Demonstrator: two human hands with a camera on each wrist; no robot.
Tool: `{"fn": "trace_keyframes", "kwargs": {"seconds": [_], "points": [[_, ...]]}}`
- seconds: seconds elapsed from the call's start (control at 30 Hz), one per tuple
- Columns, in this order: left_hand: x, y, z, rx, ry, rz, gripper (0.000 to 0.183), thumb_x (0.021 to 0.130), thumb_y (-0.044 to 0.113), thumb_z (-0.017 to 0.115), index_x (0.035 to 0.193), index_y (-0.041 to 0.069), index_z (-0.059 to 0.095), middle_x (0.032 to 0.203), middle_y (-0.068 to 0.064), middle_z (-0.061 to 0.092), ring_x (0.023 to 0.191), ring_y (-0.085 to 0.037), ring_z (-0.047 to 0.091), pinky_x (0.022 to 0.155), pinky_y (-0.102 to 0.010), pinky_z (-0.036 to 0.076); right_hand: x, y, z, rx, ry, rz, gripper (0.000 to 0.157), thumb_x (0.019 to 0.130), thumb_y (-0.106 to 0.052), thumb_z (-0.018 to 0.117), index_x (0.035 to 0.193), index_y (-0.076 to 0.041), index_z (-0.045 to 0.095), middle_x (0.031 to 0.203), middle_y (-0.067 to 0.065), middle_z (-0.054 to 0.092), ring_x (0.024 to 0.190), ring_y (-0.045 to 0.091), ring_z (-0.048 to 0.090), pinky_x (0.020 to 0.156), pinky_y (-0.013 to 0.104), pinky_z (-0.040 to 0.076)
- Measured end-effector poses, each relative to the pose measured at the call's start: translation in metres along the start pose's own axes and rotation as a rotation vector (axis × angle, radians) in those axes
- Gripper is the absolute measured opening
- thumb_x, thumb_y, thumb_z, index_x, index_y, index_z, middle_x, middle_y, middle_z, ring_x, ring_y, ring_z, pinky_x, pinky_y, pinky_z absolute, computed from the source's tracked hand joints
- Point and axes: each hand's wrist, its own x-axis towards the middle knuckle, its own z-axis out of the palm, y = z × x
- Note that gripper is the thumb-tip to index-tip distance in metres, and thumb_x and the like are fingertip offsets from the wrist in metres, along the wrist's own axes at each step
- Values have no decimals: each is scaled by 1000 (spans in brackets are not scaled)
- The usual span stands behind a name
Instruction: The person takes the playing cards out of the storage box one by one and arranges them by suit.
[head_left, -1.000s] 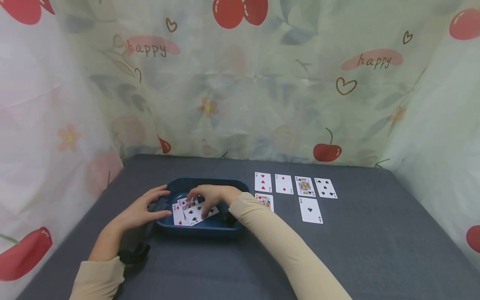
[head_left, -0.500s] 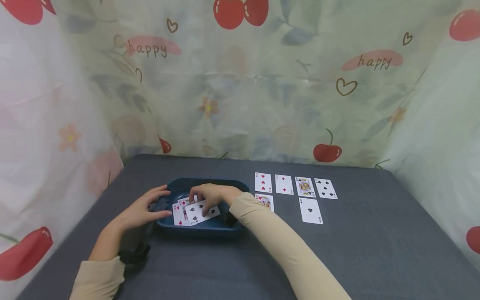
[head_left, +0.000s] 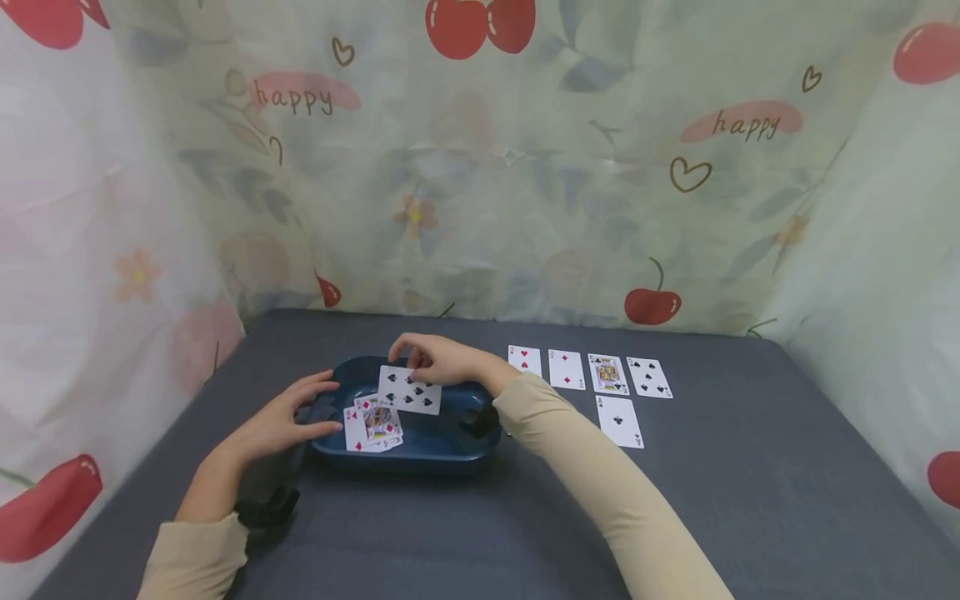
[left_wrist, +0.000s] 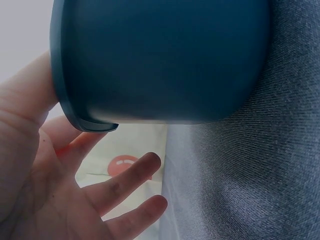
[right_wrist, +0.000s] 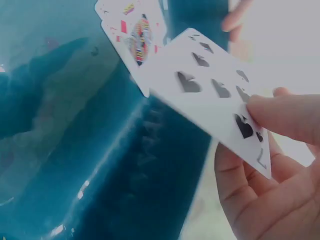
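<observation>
My right hand (head_left: 442,360) pinches a seven of spades (head_left: 408,396) between thumb and fingers, above the blue tray (head_left: 420,457). In the right wrist view the thumb (right_wrist: 285,117) lies on the card's face, with curled fingers behind it. A face card of diamonds (head_left: 381,422) lies on other cards in the left part of the tray; it also shows in the right wrist view. My left hand (head_left: 281,425) rests at the tray's left end, fingers spread and fairly straight. The left wrist view shows its thumb and some fingers at the rim (left_wrist: 62,75).
Right of the tray, face-up cards lie on the grey cloth: a heart card (head_left: 524,360), a two of diamonds (head_left: 566,370), a king of clubs (head_left: 608,375), a spade card (head_left: 649,378) and an ace of clubs (head_left: 619,422). A patterned curtain (head_left: 480,183) stands behind.
My right hand has lifted the seven of spades off the other cards, moving up and slightly right, and uncovered the diamond face card. My left hand stays at the tray's end.
</observation>
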Motion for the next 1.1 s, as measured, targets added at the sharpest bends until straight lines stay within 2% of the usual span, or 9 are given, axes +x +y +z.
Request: {"fn": "trace_keyframes", "kwargs": {"seconds": [0.2, 0.43, 0.73, 0.97, 1.1], "points": [[0, 0, 0, 8, 5, 2, 69, 84, 34, 67, 137, 0, 40, 151, -24, 22, 129, -53, 34, 101, -66, 31, -24, 3, -16, 23, 122, -17, 27, 91, -3, 51, 117, -11, 57, 117, 11, 61, 95, 19, 62, 77, 22, 51], [-1, 0, 0, 3, 2, 12, 70, 84, 35, 67, 137, 0, 40, 151, -24, 22, 129, -53, 33, 101, -67, 31, -56, 16, -28, 70, 198, -2, 25, 92, -6, 52, 115, -8, 62, 117, 10, 64, 95, 19, 64, 75, 23, 52], [-3, 1, 0, 3, -1, 8, 68, 84, 34, 67, 137, 1, 40, 151, -25, 21, 129, -53, 32, 101, -67, 31, -99, 40, -32, 118, 318, 64, 26, 92, -10, 52, 117, -9, 61, 117, 12, 63, 93, 21, 62, 74, 26, 50], [-3, 3, 0, 1, -2, 0, 69, 84, 35, 67, 138, 1, 40, 151, -25, 20, 130, -53, 31, 101, -66, 31, -130, 55, -33, 155, 431, 124, 28, 92, -12, 55, 119, -8, 60, 123, 14, 60, 104, 27, 61, 83, 33, 50], [-3, 3, 0, 1, 0, -1, 69, 84, 35, 67, 138, 1, 40, 151, -24, 21, 130, -53, 31, 101, -67, 31, -146, 62, -33, 197, 493, 178, 29, 91, -14, 57, 119, -8, 60, 124, 15, 59, 108, 29, 60, 82, 32, 50]]}}
